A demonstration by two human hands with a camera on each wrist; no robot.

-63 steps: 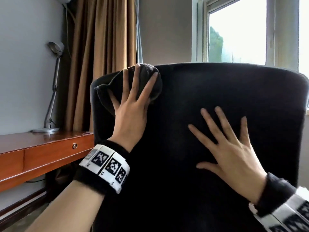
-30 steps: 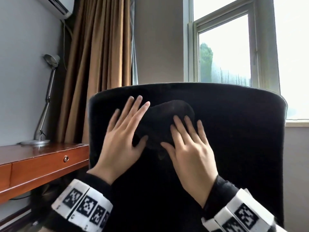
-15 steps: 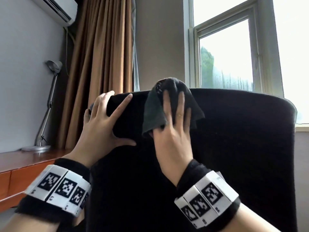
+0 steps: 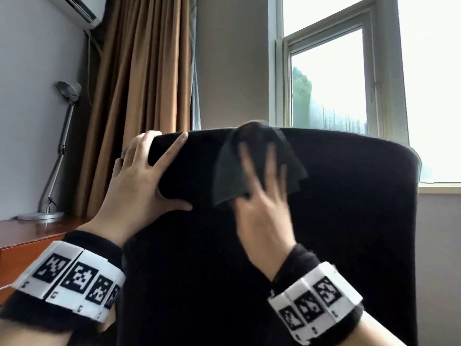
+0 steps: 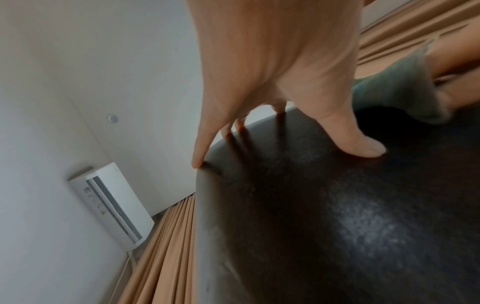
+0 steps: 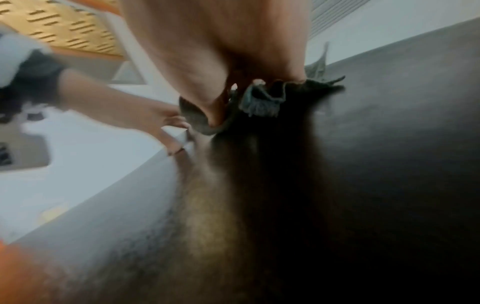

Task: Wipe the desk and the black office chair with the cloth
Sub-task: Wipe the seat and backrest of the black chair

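Note:
The black office chair fills the middle of the head view, its backrest facing me. My left hand grips the backrest's top left corner, fingers curled over the edge and thumb on the front; the left wrist view shows the fingertips on the chair's fabric. My right hand, blurred, presses the dark grey cloth flat against the top of the backrest with straight, spread fingers. In the right wrist view the cloth bunches under that hand. The wooden desk is at the lower left.
A silver desk lamp stands on the desk by the wall. Brown curtains hang behind the chair's left side, and a window is behind its right. An air conditioner is mounted high on the left wall.
The cloth went from under my left hand to under my right hand. My left hand moved to grip the top left corner. The right hand is now blurred, wiping near the top edge.

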